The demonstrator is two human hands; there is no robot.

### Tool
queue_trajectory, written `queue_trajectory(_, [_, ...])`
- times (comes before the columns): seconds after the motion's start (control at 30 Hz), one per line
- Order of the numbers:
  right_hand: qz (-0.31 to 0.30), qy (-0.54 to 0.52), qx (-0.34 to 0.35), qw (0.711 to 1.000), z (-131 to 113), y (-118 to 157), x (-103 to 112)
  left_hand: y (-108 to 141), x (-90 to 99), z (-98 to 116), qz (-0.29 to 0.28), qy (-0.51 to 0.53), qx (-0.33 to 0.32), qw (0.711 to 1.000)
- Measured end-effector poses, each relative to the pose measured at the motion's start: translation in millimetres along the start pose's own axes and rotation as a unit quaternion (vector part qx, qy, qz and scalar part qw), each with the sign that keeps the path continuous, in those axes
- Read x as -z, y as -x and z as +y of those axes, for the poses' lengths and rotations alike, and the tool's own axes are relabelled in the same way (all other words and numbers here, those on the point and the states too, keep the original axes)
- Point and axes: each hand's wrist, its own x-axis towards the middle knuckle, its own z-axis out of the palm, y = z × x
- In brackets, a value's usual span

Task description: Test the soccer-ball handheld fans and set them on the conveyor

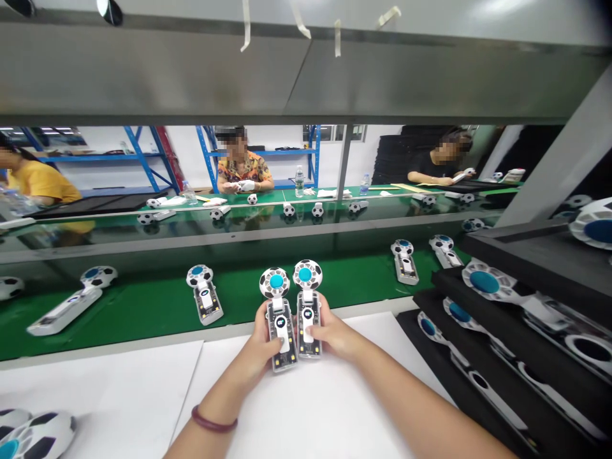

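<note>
Side by side above the white work surface (354, 408), I hold two handheld fans with soccer-ball patterned heads and blue centres. My left hand (261, 344) is wrapped round the left fan (283, 341), its thumb on the front of the clear body. Round the right fan (308, 319) my right hand (332, 331) is closed, the thumb on the white front strip. Both fans stand upright with heads up, and a small round display is lit on each. Most of my fingers are hidden behind the bodies.
Similar fans, such as one fan (205, 296), lie along the green conveyor belt (248, 299). Black foam trays (459, 331) with fans are stacked at right. More ball-shaped heads (43, 433) sit at lower left. A metal shelf (287, 76) hangs overhead; several people work across the belt.
</note>
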Motion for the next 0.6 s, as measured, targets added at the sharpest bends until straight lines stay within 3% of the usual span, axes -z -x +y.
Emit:
queue_trajectory(0.37, [0.012, -0.018, 0.003, 1.000, -8.6, 2.0, -7.7, -0.2, -3.3, 1.1, 0.001, -0.008, -0.023, 1.000])
queue_trajectory(0.5, [0.004, -0.037, 0.051, 0.998, -21.9, 6.9, -11.3, -0.1, -6.2, 5.6, 0.029, -0.033, -0.088, 0.995])
queue_trajectory(0.6, [0.020, -0.043, 0.084, 0.995, -49.2, 9.4, -19.5, 2.1, -16.0, 27.7, 0.074, -0.007, -0.151, 0.986])
